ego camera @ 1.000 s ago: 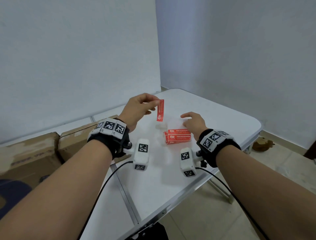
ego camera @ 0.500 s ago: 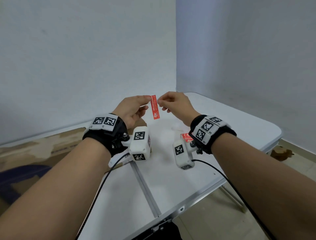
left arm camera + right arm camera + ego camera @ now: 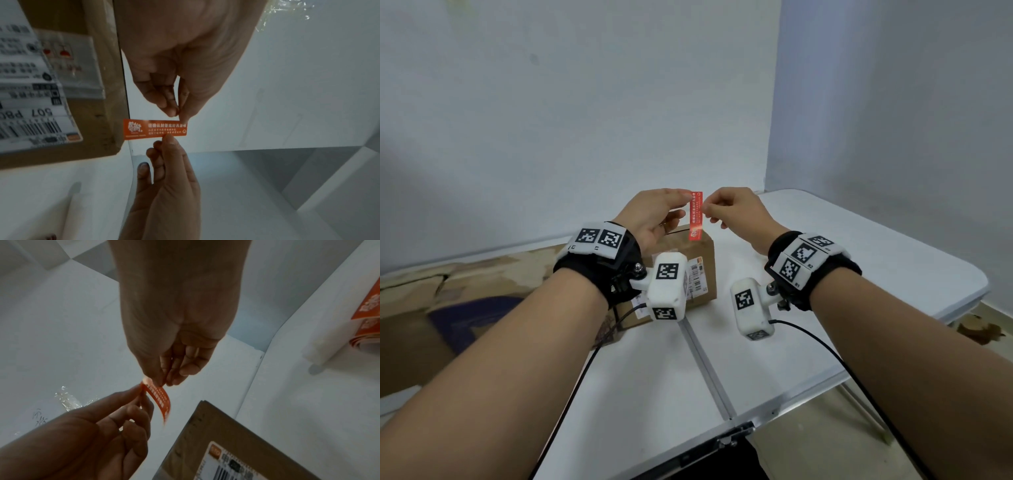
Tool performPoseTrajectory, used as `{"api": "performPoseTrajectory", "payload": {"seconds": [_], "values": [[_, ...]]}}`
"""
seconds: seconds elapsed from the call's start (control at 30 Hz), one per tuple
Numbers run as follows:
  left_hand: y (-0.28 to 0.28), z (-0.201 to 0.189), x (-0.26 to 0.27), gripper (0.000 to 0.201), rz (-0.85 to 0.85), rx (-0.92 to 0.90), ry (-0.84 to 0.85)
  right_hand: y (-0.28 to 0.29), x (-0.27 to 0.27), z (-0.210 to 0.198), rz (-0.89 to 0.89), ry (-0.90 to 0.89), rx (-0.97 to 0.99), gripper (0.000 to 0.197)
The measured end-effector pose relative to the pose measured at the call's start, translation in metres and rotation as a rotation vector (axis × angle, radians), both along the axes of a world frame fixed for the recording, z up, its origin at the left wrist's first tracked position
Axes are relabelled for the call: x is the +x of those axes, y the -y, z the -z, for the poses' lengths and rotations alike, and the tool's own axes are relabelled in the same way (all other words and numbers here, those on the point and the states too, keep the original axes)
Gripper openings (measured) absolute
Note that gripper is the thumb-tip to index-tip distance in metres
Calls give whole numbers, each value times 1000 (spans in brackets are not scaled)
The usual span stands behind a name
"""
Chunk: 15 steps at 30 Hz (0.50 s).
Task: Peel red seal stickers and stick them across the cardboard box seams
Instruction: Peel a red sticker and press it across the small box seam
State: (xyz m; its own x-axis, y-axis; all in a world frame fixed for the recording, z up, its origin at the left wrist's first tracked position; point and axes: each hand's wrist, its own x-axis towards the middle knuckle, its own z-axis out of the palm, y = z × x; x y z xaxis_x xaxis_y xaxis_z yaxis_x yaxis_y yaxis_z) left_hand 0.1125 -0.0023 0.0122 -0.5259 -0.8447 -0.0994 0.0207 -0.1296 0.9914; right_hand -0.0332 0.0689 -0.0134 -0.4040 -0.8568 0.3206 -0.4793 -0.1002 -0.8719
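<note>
A red seal sticker (image 3: 695, 216) hangs upright in the air between my two hands, above a small cardboard box (image 3: 700, 262) that carries a shipping label. My left hand (image 3: 686, 199) pinches the sticker's top left edge. From the other side, my right hand (image 3: 707, 208) pinches its right edge. In the left wrist view the sticker (image 3: 155, 129) lies just off the box (image 3: 98, 84) corner, with my left hand (image 3: 180, 116) over it and my right hand (image 3: 168, 138) under it. The right wrist view shows the sticker (image 3: 160, 400) curving down from my right hand (image 3: 159, 382) and left hand (image 3: 140, 390).
The box stands on a white folding table (image 3: 842, 281) with a centre seam. A pack of red stickers (image 3: 368, 324) lies on the table to the right. Crumpled clear film (image 3: 68, 400) lies nearby. Larger cardboard boxes (image 3: 448, 291) sit beside the table on the left.
My right hand left the sticker pack on the table, rose and took hold of the sticker's edge. My left hand kept holding the sticker, now over the cardboard box.
</note>
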Motion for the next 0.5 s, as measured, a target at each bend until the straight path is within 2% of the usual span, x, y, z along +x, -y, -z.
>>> {"api": "performPoseTrajectory", "payload": {"seconds": [0.13,0.2,0.33,0.4,0.5], "values": [[10,5,17,23,-77,-333,124,10,5,2,-2,15,39,9],[15,7,29,28,-172,-518,231,15,4,3,7,102,34,9],[13,12,52,30,-180,-934,665,24,8,2,-73,323,25,15],[9,17,58,31,-151,-991,763,29,16,0,-134,377,26,16],[4,26,64,30,-120,-1040,853,38,28,-3,-194,359,26,14]]}}
